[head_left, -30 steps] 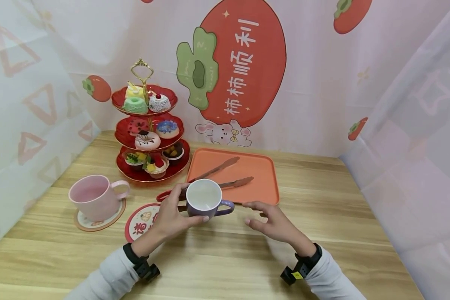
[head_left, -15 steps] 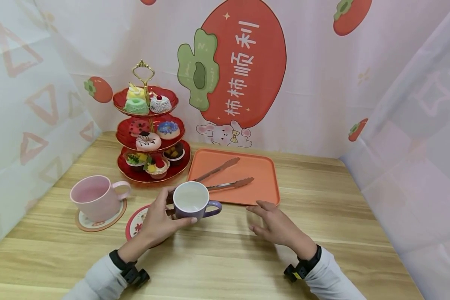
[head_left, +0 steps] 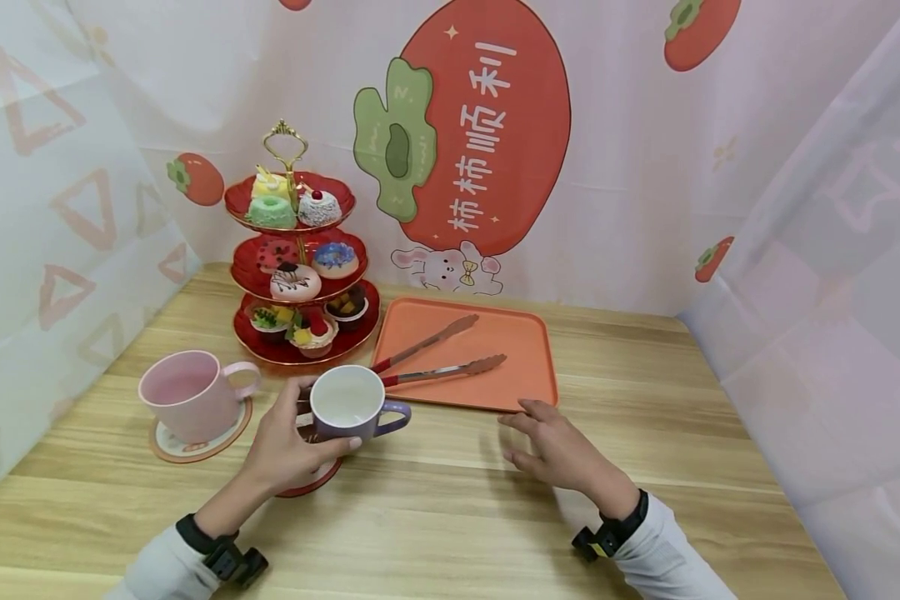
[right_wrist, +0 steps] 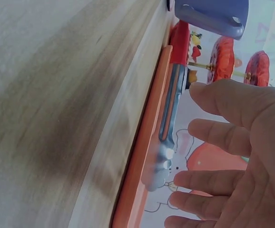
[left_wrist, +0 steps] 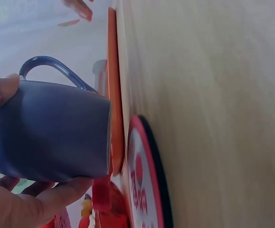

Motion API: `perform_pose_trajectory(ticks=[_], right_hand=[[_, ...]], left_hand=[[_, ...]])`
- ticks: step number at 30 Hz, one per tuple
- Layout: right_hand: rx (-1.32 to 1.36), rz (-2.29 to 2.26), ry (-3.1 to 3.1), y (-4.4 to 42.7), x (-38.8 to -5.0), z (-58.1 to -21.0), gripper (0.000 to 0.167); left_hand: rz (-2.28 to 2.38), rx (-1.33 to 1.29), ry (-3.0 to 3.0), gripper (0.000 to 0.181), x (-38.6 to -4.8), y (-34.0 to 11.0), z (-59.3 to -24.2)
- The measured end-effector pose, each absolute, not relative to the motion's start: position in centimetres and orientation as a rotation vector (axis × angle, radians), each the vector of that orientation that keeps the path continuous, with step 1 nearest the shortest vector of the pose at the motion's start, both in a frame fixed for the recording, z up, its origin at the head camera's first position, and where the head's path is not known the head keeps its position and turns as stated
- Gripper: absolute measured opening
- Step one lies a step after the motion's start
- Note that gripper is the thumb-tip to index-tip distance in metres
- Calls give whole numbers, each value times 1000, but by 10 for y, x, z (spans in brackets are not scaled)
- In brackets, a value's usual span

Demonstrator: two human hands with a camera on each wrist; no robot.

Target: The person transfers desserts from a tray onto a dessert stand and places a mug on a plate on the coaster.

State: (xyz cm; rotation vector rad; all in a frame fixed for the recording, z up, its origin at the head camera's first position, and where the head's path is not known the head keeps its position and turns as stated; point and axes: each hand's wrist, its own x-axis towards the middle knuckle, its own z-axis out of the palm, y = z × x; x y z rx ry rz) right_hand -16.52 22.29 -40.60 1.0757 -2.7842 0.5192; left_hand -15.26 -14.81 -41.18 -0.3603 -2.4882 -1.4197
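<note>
My left hand [head_left: 288, 446] grips a purple-blue mug [head_left: 345, 404] round its body, thumb on the near side. The mug has a white inside, and its handle points right. In the left wrist view the mug [left_wrist: 56, 128] is held above the table, apart from the round red-rimmed coaster [left_wrist: 147, 180]. That coaster [head_left: 318, 479] is mostly hidden under the hand and mug in the head view. My right hand [head_left: 566, 450] holds nothing; its fingers are spread near the front edge of the orange tray [head_left: 525, 367]. Red-handled metal tongs [head_left: 450, 367] lie on that tray.
A pink mug [head_left: 195, 400] stands on another round coaster [head_left: 202, 450] at the left. Behind it rises a red three-tier stand [head_left: 300, 354] with cakes, doughnuts and tarts. Printed cloth [head_left: 630, 167] walls in the wooden table [head_left: 495, 533] at the back and sides.
My left hand has carried the purple-blue mug leftward, from in front of the tongs' handles to over the red-rimmed coaster. My right hand has shifted slightly to the right.
</note>
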Motion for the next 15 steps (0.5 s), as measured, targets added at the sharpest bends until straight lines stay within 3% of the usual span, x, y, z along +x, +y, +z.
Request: perform_pose_trajectory(ticks=[15], right_hand=[[1109,536,-2772,224,-166,-407,40]], left_hand=[[-1471,-330,-2507,89,-143,-179,-407]])
